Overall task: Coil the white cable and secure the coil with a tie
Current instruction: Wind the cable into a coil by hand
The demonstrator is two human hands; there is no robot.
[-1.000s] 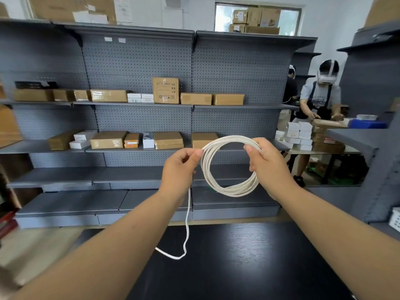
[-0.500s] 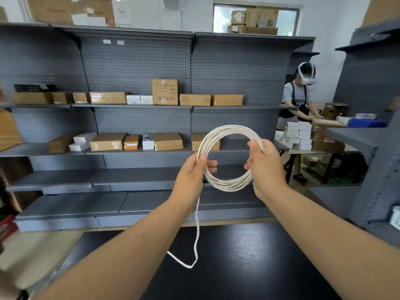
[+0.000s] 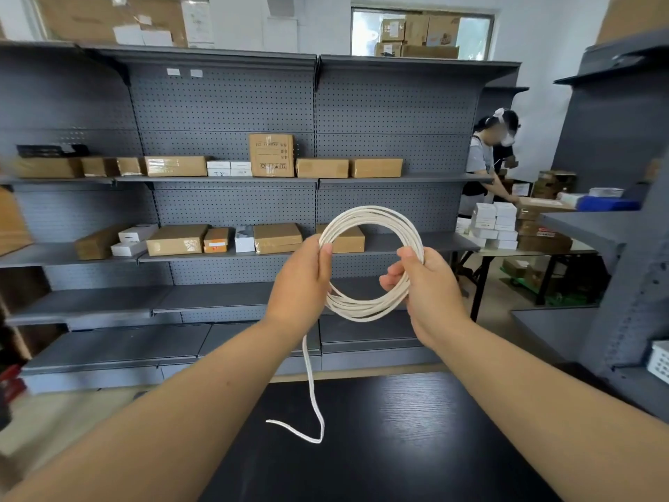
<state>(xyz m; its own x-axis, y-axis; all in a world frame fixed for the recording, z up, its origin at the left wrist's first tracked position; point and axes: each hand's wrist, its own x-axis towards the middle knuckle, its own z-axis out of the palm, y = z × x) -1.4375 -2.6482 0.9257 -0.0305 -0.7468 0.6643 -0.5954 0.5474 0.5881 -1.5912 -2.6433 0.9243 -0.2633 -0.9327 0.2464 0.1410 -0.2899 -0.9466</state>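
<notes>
The left hand and right hand each grip the coiled white cable above the near black wood-grain surface; far grey pegboard shelves carry brown cardboard boxes.

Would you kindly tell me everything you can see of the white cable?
The white cable is thin, wound into a round coil of several loops, held upright in the air. The left hand grips its left side, the right hand its right. A loose tail hangs down, its end apparently on the dark table.
</notes>
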